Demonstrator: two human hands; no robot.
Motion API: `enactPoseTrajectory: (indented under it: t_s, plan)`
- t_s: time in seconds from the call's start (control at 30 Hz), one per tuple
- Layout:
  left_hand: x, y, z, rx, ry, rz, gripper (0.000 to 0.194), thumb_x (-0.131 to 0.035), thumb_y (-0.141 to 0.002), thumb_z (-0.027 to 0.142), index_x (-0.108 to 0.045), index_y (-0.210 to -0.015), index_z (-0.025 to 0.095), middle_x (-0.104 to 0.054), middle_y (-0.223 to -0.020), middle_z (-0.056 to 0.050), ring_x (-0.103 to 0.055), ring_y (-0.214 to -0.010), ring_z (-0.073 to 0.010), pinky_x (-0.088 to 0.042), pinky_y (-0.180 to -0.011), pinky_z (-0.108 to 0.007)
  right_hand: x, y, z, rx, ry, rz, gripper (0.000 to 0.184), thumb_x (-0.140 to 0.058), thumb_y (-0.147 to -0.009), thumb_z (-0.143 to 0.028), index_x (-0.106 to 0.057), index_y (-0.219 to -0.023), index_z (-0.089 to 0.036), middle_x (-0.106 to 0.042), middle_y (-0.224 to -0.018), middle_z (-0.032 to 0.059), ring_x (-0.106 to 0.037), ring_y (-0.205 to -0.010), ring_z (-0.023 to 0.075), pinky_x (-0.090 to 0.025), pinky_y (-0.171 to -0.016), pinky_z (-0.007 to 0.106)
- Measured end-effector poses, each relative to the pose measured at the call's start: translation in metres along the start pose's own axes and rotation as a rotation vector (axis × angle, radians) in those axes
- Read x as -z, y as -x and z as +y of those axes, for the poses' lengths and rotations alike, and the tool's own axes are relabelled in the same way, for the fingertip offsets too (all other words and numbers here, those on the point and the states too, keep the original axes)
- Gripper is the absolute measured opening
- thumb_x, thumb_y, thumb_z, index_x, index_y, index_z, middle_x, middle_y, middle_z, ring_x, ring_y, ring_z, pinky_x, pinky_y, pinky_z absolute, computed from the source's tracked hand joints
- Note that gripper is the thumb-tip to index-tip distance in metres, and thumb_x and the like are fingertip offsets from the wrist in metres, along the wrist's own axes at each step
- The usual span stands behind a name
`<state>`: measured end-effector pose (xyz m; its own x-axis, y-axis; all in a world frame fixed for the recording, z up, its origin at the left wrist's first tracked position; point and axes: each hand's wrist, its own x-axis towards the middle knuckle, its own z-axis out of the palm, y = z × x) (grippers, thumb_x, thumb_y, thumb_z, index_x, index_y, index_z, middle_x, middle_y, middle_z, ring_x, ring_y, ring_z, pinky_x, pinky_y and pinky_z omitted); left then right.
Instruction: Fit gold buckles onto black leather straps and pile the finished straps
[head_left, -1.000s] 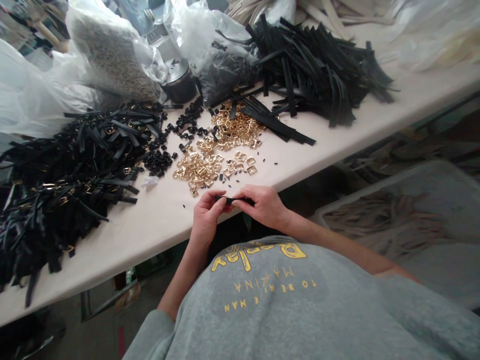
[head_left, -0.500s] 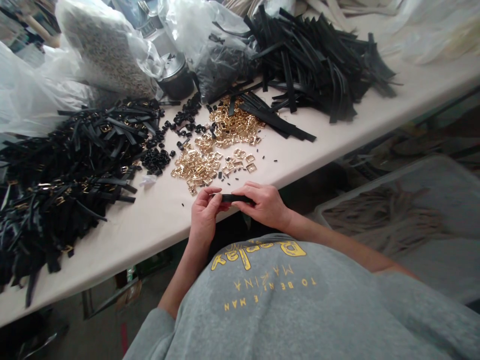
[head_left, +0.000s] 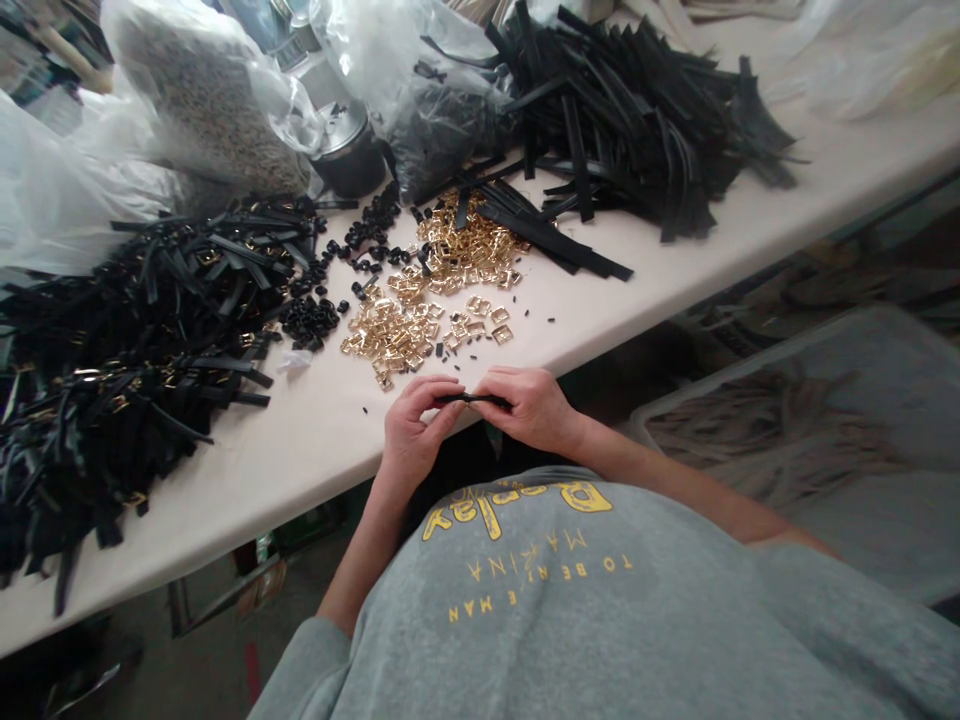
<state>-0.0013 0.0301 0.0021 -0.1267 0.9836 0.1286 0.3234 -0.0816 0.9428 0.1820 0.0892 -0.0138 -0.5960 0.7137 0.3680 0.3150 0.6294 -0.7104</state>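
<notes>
Between my two hands, at the table's front edge, is a short black strap [head_left: 480, 398], seen nearly edge-on. My left hand [head_left: 416, 420] pinches its left end between thumb and fingers. The right end is gripped by my right hand [head_left: 536, 408], whose fingers cover much of it. Whether a buckle sits on the strap I cannot make out. Just beyond my hands lie gold buckles [head_left: 394, 335] in a loose heap, with small black loops [head_left: 311, 322] to their left.
Black straps with gold buckles [head_left: 150, 330] cover the table's left side. Plain black strips [head_left: 637, 120] are piled at the back right. Plastic bags [head_left: 210, 100] and a dark metal pot [head_left: 349, 155] stand behind. A translucent bin [head_left: 892, 330] sits below, right of the table.
The strap has turned from showing its flat face to nearly edge-on. My left fingers have shifted slightly right along it, and both hands still hold it.
</notes>
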Motion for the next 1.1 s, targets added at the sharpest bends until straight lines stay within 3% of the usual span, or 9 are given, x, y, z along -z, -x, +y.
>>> enactPoseTrajectory:
  t_s: [0.2,0.33,0.43,0.53,0.63,0.77,0.93,1.1]
  plan:
    - [0.001,0.0,0.004,-0.199,-0.205,0.017,0.002,-0.07,-0.082,0.024,-0.071,-0.084,0.024,-0.068,-0.096,-0.005,-0.063,-0.094,-0.0192,-0.051,-0.089,-0.037,0.0,-0.001,0.0,-0.009,0.009,-0.002,0.017,-0.055,-0.089,-0.022,-0.061,-0.074,-0.019,-0.062,-0.071,0.0017,-0.052,-0.066,0.0129,-0.037,-0.063,0.025]
    - [0.006,0.005,0.004,-0.258,-0.147,0.185,0.011,-0.066,-0.087,0.032,-0.067,-0.081,0.022,-0.067,-0.095,-0.005,-0.062,-0.097,-0.0209,-0.048,-0.094,-0.039,0.003,-0.002,0.001,-0.033,-0.008,0.019,0.016,-0.056,-0.09,-0.023,-0.062,-0.076,-0.018,-0.062,-0.071,0.0013,-0.051,-0.064,0.012,-0.036,-0.062,0.025]
    - [0.014,0.004,0.0,-0.153,-0.002,0.277,0.028,-0.057,-0.091,0.045,-0.067,-0.082,0.02,-0.067,-0.088,-0.005,-0.063,-0.088,-0.0195,-0.05,-0.084,-0.034,0.004,-0.002,0.002,-0.02,-0.02,0.033,0.017,-0.056,-0.091,-0.024,-0.063,-0.077,-0.017,-0.061,-0.071,0.0015,-0.052,-0.064,0.012,-0.037,-0.062,0.025]
    - [0.018,0.0,-0.005,0.082,0.029,0.165,0.029,-0.065,-0.086,0.047,-0.068,-0.082,0.018,-0.066,-0.073,-0.002,-0.061,-0.068,-0.0149,-0.05,-0.068,-0.027,0.003,0.0,0.001,-0.007,0.006,0.012,0.017,-0.057,-0.091,-0.025,-0.064,-0.078,-0.017,-0.062,-0.071,0.0016,-0.053,-0.064,0.0122,-0.038,-0.062,0.025]
    - [0.014,-0.003,-0.005,0.21,0.044,0.072,0.03,-0.069,-0.082,0.047,-0.067,-0.076,0.018,-0.066,-0.064,-0.001,-0.06,-0.059,-0.0132,-0.049,-0.061,-0.025,0.001,0.0,-0.001,0.007,0.03,0.009,0.015,-0.058,-0.091,-0.028,-0.066,-0.083,-0.018,-0.065,-0.075,0.0024,-0.056,-0.067,0.0131,-0.04,-0.064,0.025]
    - [0.005,-0.004,0.001,0.27,0.145,0.073,0.034,-0.071,-0.079,0.049,-0.066,-0.07,0.017,-0.067,-0.061,-0.001,-0.06,-0.056,-0.0133,-0.049,-0.059,-0.024,0.001,-0.002,-0.005,0.057,0.022,0.069,0.02,-0.06,-0.092,-0.031,-0.066,-0.105,-0.017,-0.069,-0.088,0.0051,-0.062,-0.075,0.0148,-0.046,-0.07,0.025]
    - [-0.006,-0.004,0.004,0.28,0.183,0.007,0.034,-0.07,-0.079,0.048,-0.066,-0.068,0.016,-0.063,-0.06,0.0,-0.057,-0.058,-0.012,-0.047,-0.061,-0.024,-0.001,-0.005,-0.008,0.13,0.09,0.15,0.014,-0.058,-0.095,-0.029,-0.067,-0.096,-0.018,-0.07,-0.085,0.0044,-0.065,-0.075,0.0142,-0.047,-0.069,0.024]
    - [-0.01,-0.002,-0.001,0.303,0.234,0.006,0.032,-0.068,-0.081,0.045,-0.065,-0.068,0.016,-0.061,-0.061,0.002,-0.053,-0.059,-0.0108,-0.044,-0.062,-0.023,-0.003,-0.004,-0.006,0.184,0.143,0.159,0.018,-0.058,-0.096,-0.033,-0.068,-0.099,-0.018,-0.07,-0.087,0.0049,-0.065,-0.076,0.014,-0.047,-0.068,0.023]
